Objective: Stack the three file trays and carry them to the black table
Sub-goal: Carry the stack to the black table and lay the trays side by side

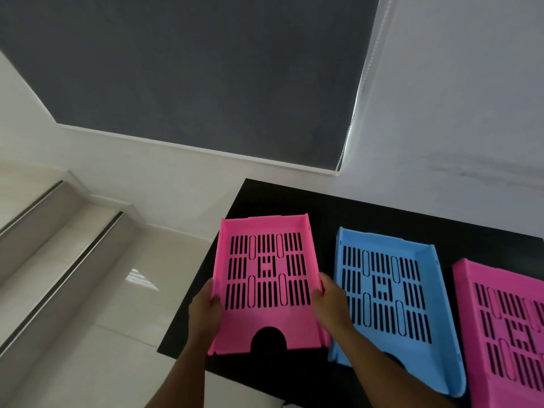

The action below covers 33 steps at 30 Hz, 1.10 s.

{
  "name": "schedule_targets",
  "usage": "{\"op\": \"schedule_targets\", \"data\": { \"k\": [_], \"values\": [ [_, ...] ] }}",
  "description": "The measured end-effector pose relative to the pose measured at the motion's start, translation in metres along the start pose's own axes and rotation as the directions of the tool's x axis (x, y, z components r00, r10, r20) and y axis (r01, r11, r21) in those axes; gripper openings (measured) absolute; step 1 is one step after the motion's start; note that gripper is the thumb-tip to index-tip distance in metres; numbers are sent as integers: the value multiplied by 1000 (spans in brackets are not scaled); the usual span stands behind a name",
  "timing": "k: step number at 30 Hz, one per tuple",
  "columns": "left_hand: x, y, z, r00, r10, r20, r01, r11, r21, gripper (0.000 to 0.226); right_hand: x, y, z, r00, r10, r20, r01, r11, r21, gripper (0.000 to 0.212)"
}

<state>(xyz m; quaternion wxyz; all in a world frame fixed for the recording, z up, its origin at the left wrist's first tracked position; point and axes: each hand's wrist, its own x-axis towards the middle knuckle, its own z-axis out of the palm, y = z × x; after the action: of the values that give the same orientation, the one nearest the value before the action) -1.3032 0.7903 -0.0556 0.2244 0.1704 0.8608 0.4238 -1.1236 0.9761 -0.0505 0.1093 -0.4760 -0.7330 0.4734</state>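
Three slotted file trays lie side by side on a black table point(294, 201). The left pink tray point(265, 328) is gripped on both long sides: my left hand point(204, 310) holds its left wall and my right hand point(331, 301) holds its right wall. I cannot tell whether it is raised off the table. To its right lies a blue tray point(385, 293), close beside my right hand. A second pink tray point(506, 325) sits at the far right, cut off by the frame edge.
White tiled steps point(59, 231) with dark nosing strips descend on the left, beside the table's left edge. A white wall and a dark grey roller blind point(191, 69) stand behind the table. Glossy floor tiles point(117, 304) lie below left.
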Motion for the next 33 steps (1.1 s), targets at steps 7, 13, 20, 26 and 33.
{"op": "schedule_targets", "data": {
  "k": [7, 13, 20, 26, 33],
  "values": [
    [6, -8, 7, 998, -35, 42, 35, 999, -10, 23, 3, 12, 5, 998, 56, -5, -56, 997, -57, 34],
    [15, -4, 14, 998, -46, 40, 48, 998, -44, 25, 6, 10, 0, 999, 35, -17, -35, 999, -25, 32],
    [16, 10, 26, 996, -43, -83, 40, 998, -43, 27, 7, 26, -31, 981, 103, -163, -84, 989, 122, 37],
    [30, 25, 61, 997, 76, -2, -76, 995, 60, 50, 1, 55, -70, 919, 193, -343, -130, 971, 199, 29],
    [-20, 87, 137, 955, 101, 279, -125, 990, 67, 60, -17, 103, -129, 813, 250, -526, -211, 968, 135, 28]
  ]
}}
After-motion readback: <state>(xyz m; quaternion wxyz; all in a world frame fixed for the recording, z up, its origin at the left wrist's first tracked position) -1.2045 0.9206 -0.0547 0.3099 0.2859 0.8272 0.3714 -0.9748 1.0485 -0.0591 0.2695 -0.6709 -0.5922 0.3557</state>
